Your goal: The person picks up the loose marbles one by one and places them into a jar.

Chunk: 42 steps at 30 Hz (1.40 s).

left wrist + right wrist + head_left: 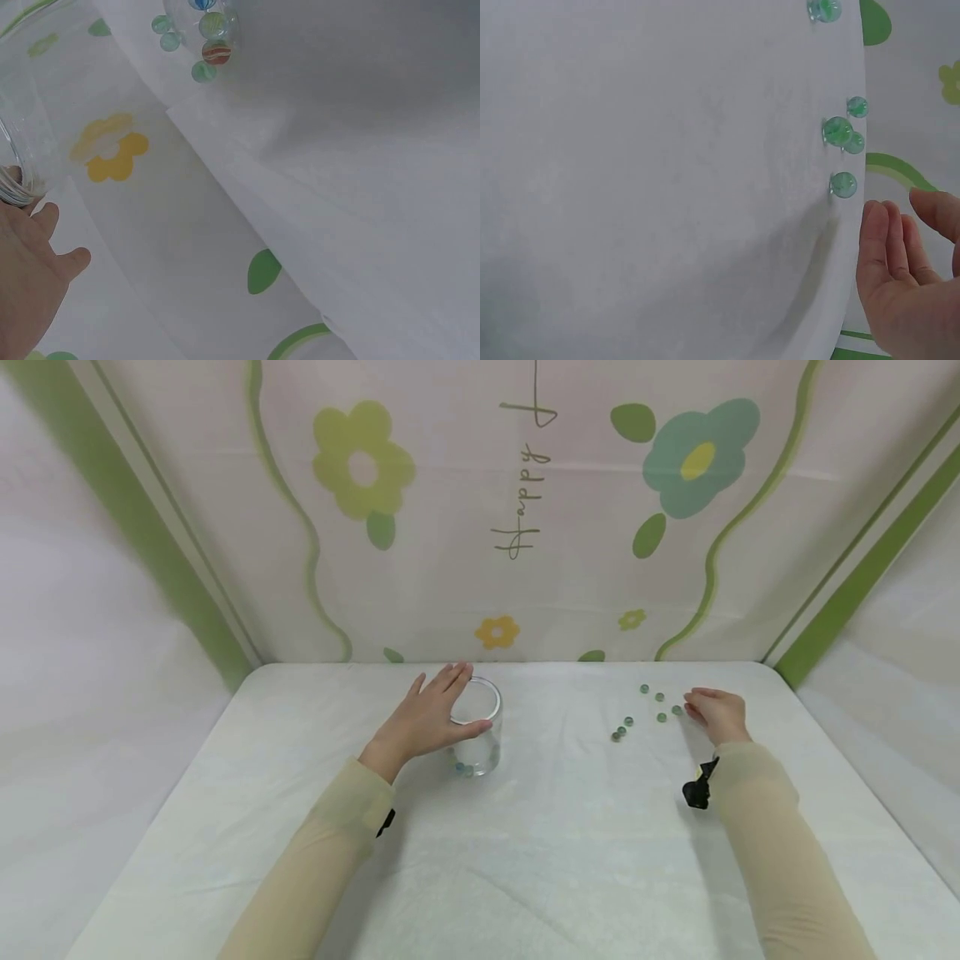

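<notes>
A clear glass jar [486, 747] stands upright left of the table's middle, with several marbles [460, 767] at its bottom. My left hand [433, 714] grips it near the rim, thumb across the near side and fingers toward the far side. The left wrist view shows blue, green and red-striped marbles [214, 26] through the glass. On the right, my right hand [718, 712] is beside several loose green marbles [662, 717]. Its thumb stands apart from the bent fingers [874, 240] in the right wrist view, and no marble shows between them.
A white cloth covers the table [555, 843]. At its back edge rises a printed curtain [450, 568] with flowers and lettering. White side panels [90, 635] with green stripes stand left and right. Three of the loose marbles [622, 731] lie in a short row nearer the jar.
</notes>
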Each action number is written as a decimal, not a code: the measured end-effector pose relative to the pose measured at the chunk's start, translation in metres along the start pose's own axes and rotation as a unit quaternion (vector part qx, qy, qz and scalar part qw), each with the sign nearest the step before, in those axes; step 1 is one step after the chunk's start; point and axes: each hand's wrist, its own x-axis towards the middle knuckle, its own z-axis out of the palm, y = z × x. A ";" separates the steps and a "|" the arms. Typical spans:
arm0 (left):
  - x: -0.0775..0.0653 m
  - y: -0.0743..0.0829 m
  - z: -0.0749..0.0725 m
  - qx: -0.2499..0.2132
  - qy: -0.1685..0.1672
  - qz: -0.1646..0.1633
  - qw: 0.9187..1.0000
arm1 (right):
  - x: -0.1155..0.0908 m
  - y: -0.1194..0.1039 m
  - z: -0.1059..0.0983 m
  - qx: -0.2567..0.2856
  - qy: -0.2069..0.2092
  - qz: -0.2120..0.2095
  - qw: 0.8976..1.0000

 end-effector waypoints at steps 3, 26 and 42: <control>0.000 -0.001 0.000 0.000 0.001 -0.001 1.000 | 0.002 0.004 -0.002 -0.004 0.007 0.002 1.000; 0.000 -0.001 0.001 -0.005 0.000 -0.002 1.000 | 0.016 0.021 0.008 -0.115 0.049 0.020 0.992; 0.002 -0.001 0.001 -0.005 0.000 -0.002 1.000 | 0.017 0.026 0.013 -0.184 0.073 -0.011 0.980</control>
